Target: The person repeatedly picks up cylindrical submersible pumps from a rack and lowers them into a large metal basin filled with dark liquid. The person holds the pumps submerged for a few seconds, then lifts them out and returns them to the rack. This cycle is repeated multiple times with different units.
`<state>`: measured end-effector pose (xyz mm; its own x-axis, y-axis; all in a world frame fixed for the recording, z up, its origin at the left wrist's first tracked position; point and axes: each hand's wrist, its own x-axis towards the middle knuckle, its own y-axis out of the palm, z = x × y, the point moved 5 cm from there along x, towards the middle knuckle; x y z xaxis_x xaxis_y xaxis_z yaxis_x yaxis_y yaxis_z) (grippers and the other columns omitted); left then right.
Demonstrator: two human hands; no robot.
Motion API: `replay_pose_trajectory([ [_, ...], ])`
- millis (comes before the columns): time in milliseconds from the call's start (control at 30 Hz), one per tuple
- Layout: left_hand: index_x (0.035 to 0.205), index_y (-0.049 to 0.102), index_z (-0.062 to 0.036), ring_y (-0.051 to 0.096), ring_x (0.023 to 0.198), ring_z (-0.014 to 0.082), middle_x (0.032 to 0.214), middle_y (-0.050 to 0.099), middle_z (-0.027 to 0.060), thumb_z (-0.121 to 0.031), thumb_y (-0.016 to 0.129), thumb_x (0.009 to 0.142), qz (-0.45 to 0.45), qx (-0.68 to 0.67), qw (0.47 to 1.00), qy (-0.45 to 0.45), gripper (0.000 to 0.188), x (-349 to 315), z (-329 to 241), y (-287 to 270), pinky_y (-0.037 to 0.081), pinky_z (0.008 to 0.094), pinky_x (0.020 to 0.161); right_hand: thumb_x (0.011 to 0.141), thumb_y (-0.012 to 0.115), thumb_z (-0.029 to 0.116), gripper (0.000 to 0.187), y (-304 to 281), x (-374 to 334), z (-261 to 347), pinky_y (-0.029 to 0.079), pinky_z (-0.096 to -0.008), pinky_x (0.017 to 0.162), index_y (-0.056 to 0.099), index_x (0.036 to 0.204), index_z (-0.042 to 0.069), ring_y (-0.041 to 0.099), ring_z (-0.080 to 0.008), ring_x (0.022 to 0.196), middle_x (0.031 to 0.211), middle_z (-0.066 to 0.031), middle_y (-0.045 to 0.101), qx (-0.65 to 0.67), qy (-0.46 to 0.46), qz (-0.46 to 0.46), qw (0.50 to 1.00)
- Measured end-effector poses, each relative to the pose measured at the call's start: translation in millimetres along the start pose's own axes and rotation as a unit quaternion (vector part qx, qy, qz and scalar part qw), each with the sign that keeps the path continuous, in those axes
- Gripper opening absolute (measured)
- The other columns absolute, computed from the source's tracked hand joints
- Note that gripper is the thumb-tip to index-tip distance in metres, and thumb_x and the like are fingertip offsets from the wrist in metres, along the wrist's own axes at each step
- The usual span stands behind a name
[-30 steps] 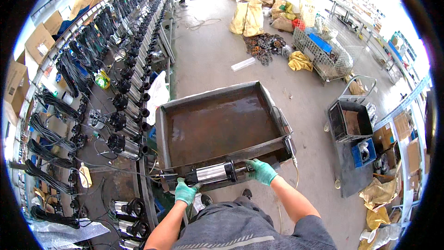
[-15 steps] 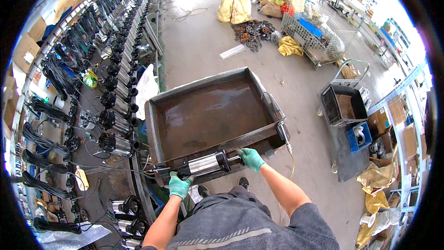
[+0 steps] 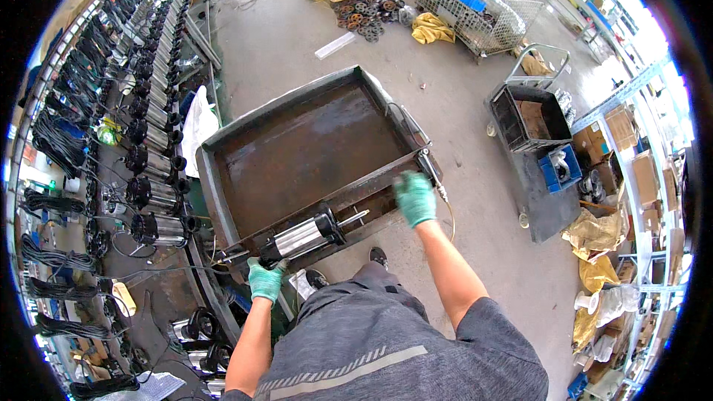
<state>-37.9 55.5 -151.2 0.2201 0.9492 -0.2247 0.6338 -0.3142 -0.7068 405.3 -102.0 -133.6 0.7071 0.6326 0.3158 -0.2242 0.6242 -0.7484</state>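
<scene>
A pump motor, a silver cylinder with black ends, lies along the front ledge of a wide metal trough. Its bare shaft sticks out to the right. My left hand, in a green glove, grips the motor's left black end, fingers partly hidden. Over the ledge to the right of the shaft is my right hand, also gloved and smeared by motion, apart from the shaft. Close beyond it, a slim metal fitting with a hose rests at the trough's right corner.
The trough has a wet rusty floor. Rows of similar motors with cables fill the bench at left. At right stands a trolley carrying a black crate and blue bin. A mesh cage stands farther back.
My right hand has left the shaft and moved right toward the hose fitting. My left hand stays at the motor's left end. The whole view has shifted.
</scene>
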Motion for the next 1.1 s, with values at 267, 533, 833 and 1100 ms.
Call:
replay_pose_trajectory([
  [267, 0.119, 0.051, 0.0001, 0.070, 0.089, 0.0291, 0.102, 0.073, 0.0168, -0.034, 0.094, 0.073, -0.007, 0.043, 0.999, -0.009, 0.072, 2, 8, 0, 0.056, 0.0401, 0.082, 0.088, 0.075, 0.041, 0.069, 14, 22, -150, 0.054, -0.0494, 0.092, 0.044, 0.130, -0.002, 0.068, -0.0488, 0.107, 0.113, -0.0348, 0.068, -0.047, 0.279, 0.174, 0.943],
  [533, 0.118, 0.052, 0.0009, 0.072, 0.093, 0.0326, 0.102, 0.073, 0.0199, -0.038, 0.094, 0.073, 0.021, 0.015, 1.000, -0.017, 0.073, 14, 22, 7, 0.056, 0.0410, 0.086, 0.096, 0.068, 0.034, 0.047, 37, 90, -104, 0.052, -0.0523, 0.092, 0.048, 0.125, 0.003, 0.068, -0.0436, 0.108, 0.115, -0.0255, 0.070, 0.001, 0.189, 0.201, 0.961],
  [833, 0.119, 0.056, 0.0035, 0.071, 0.096, 0.0330, 0.107, 0.074, 0.0203, -0.039, 0.097, 0.068, 0.031, 0.050, 0.998, -0.030, 0.078, 15, -16, -6, 0.056, 0.0406, 0.089, 0.098, 0.053, 0.025, 0.013, 51, -16, 6, 0.040, -0.0357, 0.048, 0.061, 0.095, 0.014, 0.050, -0.0163, 0.057, 0.071, -0.0015, 0.054, 0.286, 0.317, 0.424, 0.798],
  [1100, 0.121, 0.055, 0.0043, 0.069, 0.095, 0.0322, 0.107, 0.073, 0.0196, -0.042, 0.098, 0.066, 0.032, 0.040, 0.999, -0.015, 0.083, 18, 4, -1, 0.055, 0.0405, 0.088, 0.094, 0.053, 0.026, 0.019, 78, -42, 10, 0.031, -0.0301, 0.043, 0.066, 0.084, 0.016, 0.045, -0.0132, 0.047, 0.063, -0.0021, 0.056, 0.413, 0.412, 0.360, 0.729],
])
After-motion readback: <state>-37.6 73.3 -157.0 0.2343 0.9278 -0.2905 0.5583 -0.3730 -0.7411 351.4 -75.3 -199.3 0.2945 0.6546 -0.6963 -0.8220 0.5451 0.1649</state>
